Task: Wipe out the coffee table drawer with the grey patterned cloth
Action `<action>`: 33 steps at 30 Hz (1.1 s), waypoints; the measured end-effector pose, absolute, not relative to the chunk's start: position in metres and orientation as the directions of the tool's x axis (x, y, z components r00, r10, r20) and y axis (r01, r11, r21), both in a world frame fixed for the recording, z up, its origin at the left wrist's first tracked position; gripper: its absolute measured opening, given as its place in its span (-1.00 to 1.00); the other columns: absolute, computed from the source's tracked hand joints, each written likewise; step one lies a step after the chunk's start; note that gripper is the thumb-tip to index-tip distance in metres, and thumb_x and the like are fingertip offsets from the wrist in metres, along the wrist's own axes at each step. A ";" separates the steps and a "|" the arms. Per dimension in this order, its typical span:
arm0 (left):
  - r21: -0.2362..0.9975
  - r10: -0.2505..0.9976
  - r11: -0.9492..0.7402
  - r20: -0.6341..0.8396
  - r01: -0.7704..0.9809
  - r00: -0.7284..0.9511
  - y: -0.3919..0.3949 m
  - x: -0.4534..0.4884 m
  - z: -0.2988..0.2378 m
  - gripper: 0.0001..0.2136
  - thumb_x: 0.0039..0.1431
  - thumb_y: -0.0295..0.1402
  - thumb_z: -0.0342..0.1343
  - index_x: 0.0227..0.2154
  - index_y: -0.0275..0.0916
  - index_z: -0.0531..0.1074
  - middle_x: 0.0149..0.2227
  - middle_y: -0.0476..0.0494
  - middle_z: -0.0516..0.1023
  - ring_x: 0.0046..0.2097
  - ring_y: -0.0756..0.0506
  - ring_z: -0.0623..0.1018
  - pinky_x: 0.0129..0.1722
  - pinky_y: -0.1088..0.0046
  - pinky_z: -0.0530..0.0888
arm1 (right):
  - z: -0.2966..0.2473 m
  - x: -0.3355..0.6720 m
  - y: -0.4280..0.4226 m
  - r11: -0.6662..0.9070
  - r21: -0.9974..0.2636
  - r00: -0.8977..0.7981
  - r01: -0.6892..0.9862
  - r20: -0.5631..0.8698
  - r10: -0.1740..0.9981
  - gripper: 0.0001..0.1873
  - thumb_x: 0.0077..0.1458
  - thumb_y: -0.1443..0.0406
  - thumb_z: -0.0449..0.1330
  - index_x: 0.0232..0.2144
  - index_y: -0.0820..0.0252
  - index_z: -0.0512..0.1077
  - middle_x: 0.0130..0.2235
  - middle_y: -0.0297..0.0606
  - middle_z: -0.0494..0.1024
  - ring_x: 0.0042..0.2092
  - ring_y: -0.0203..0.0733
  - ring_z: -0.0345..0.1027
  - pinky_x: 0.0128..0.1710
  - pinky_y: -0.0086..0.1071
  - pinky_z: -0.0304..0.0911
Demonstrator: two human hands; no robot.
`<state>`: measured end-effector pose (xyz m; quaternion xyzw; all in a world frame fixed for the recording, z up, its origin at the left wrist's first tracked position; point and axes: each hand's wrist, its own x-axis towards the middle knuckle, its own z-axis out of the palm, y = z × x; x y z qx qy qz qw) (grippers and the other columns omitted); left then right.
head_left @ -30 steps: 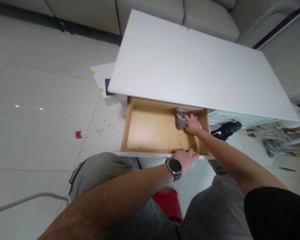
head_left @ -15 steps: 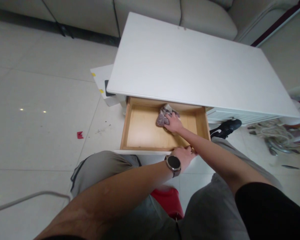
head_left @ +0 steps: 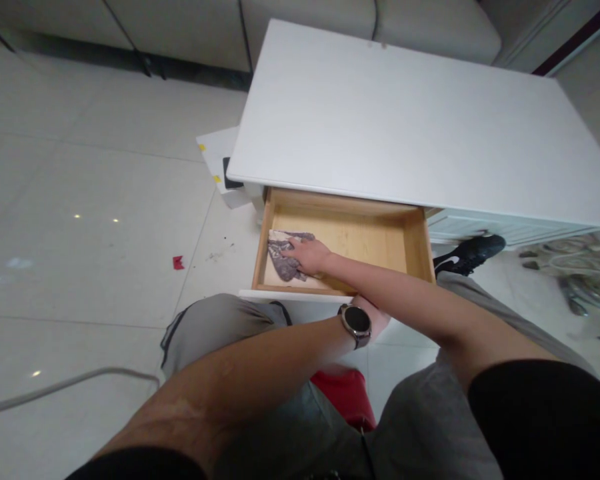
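Note:
A wooden drawer (head_left: 375, 233) with a white front is pulled out from under a white tabletop. Inside it, at the left end, lies a grey-purple and white patterned cloth (head_left: 286, 267). My right hand (head_left: 307, 257) presses down on this cloth and holds it against the drawer bottom, fingers spread over it. At the drawer's front edge is my left hand (head_left: 373, 315), wearing a watch on the wrist. Its fingers are mostly hidden by my right forearm, but the hand keeps its hold at the drawer front.
The white table (head_left: 405, 127) stands before a beige sofa (head_left: 305, 23). A red bucket-like object (head_left: 347, 397) is between my legs. A white board (head_left: 217, 153) leans low at the left, near a red scrap (head_left: 179, 263). Coiled hoses (head_left: 575, 267) lie at the right.
My right hand and the cloth have moved left across the drawer, and the cloth lies more spread out. My left hand stays at the drawer front. The view has shifted slightly.

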<state>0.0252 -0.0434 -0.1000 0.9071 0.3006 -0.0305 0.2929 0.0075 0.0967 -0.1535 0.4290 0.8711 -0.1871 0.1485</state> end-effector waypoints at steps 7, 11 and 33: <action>0.409 0.435 -0.768 -0.232 0.493 0.870 -0.038 0.025 -0.085 -0.55 0.38 -0.54 -0.17 0.24 -0.13 0.34 0.05 -0.32 0.51 -0.08 -0.24 0.60 -0.28 0.29 0.51 | -0.154 0.118 0.113 0.157 0.001 -0.141 0.988 -0.434 0.890 -0.30 0.20 0.10 0.20 0.33 0.00 0.15 0.33 0.05 0.16 0.20 0.22 0.27 0.12 -0.02 0.26; 0.417 0.438 -0.772 -0.199 0.480 0.877 -0.037 0.020 -0.082 -0.54 0.42 -0.48 -0.16 0.31 -0.07 0.22 0.04 -0.29 0.45 -0.13 -0.19 0.60 -0.31 0.33 0.50 | -0.157 0.191 0.095 0.085 0.101 -0.033 0.991 -0.437 0.899 -0.28 0.16 0.05 0.20 0.31 0.03 0.17 0.29 0.09 0.20 0.16 0.24 0.31 0.06 -0.02 0.30; 0.543 0.336 -0.747 -0.192 0.385 0.922 -0.029 0.020 -0.087 -0.55 0.40 -0.54 -0.21 0.27 -0.20 0.29 0.05 -0.41 0.51 -0.14 -0.21 0.60 -0.30 0.31 0.44 | -0.163 0.153 0.054 0.423 -0.141 -0.411 0.895 -0.629 0.660 -0.14 0.00 0.13 0.35 0.32 0.06 0.17 0.28 0.08 0.20 -0.10 0.01 0.51 -0.04 -0.18 0.33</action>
